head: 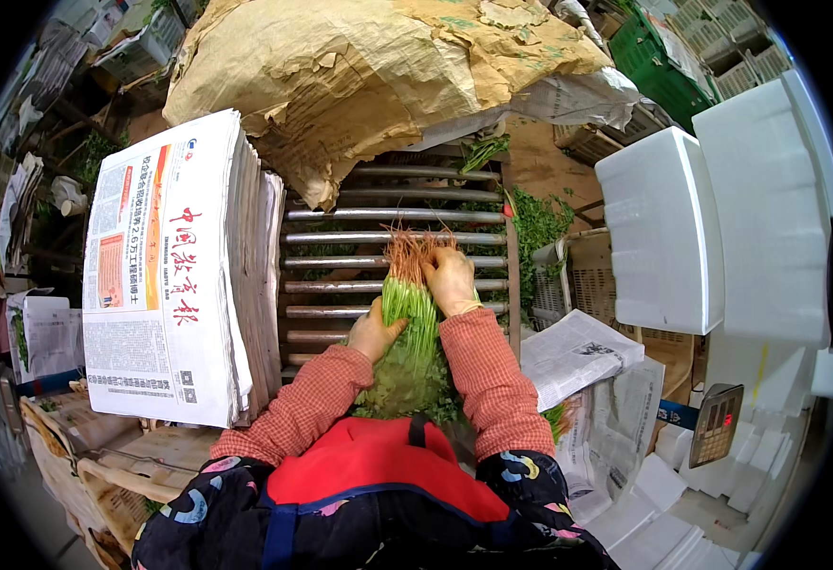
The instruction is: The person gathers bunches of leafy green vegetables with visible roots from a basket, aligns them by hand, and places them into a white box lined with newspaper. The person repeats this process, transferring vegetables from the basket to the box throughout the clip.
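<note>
A bunch of leafy green herbs (411, 313), coriander by its look, lies over a rack of metal bars (395, 214) before me. Its thin reddish-brown roots point away from me, and its leaves hang towards my red apron (366, 463). My left hand (376, 332) grips the pale green stems from the left, thumb across them. At the right side of the root end, my right hand (452, 278) pinches the bunch with thumb and fingers. Both hands seem to wear thin gloves.
On the left stands a thick stack of newspapers (167, 278). Crumpled brown paper (359, 78) covers the far end. To the right are white foam boxes (659, 228), loose greens (541, 228), a newspaper-wrapped bundle (580, 356) and a scale display (717, 425).
</note>
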Demonstrator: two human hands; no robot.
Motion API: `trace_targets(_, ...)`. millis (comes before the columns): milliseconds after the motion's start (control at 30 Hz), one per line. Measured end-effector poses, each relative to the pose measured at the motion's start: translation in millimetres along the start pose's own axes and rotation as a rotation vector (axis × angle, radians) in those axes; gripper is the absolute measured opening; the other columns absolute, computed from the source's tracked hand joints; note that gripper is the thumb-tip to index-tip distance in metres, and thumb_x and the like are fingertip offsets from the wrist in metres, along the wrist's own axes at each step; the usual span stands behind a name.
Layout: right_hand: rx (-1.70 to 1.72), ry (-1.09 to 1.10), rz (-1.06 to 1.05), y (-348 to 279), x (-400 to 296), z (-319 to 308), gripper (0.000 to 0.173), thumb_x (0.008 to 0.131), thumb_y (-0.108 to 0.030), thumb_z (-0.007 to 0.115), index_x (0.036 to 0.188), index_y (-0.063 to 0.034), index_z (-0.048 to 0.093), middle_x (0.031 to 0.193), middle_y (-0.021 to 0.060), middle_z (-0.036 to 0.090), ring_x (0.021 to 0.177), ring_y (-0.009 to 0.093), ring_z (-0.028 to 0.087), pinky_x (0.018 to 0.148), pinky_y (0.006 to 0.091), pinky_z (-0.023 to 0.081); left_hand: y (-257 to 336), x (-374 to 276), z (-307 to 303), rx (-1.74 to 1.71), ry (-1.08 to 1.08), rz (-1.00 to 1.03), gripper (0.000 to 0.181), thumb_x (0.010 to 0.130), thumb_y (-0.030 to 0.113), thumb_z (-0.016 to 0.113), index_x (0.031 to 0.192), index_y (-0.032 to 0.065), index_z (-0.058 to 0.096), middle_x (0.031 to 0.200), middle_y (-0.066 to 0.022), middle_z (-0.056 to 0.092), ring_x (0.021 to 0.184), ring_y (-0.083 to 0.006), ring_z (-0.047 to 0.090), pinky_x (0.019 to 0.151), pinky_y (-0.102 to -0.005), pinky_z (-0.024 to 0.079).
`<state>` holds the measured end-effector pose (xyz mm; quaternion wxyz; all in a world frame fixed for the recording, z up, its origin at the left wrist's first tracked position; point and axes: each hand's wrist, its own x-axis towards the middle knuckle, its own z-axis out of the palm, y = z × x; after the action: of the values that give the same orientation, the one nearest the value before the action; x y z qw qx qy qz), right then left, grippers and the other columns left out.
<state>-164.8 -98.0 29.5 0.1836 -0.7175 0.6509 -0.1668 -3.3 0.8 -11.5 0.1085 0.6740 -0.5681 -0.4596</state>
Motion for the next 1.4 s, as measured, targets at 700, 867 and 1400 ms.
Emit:
trace_targets(700,0.302,-0.14,0.386,68,-101,-41,0.054,0.087,-0.027,0.059,0.13,-0.0005,0.043,0.126,0.0243,0.05,0.116,0.039,0.048,0.096,0.0415,0.039,3,-1,-2,-0.023,-0.016,-0.013,0.067,0.081,0.049,0.061,0.127,0.0067,0.04,0.098,-0.0267,0.062,0.089,-0.0437,0.06,0.079,-0.0479,0.047)
trace_targets(867,0.331,-0.218,0.365,64,-103,-26,0.057,0.085,-0.033,0.059,0.129,0.0015,0.044,0.123,0.0258,0.051,0.114,0.04,0.049,0.095,0.0397,0.04,-2,2,-4,-0.041,-0.023,-0.044,0.067,0.082,0.048,0.062,0.128,0.004,0.041,0.103,-0.0242,0.062,0.095,-0.0408,0.06,0.083,-0.0446,0.047)
trace_targets(1400,0.351,-0.204,0.275,74,-108,-47,0.05,0.084,-0.027,0.061,0.125,-0.0008,0.05,0.115,0.0211,0.058,0.106,0.036,0.055,0.089,0.0386,0.044,12,-8,-23,0.262,-0.093,0.035,0.08,0.082,0.056,0.055,0.136,0.0024,0.028,0.101,-0.0247,0.062,0.093,-0.0393,0.061,0.081,-0.0441,0.048)
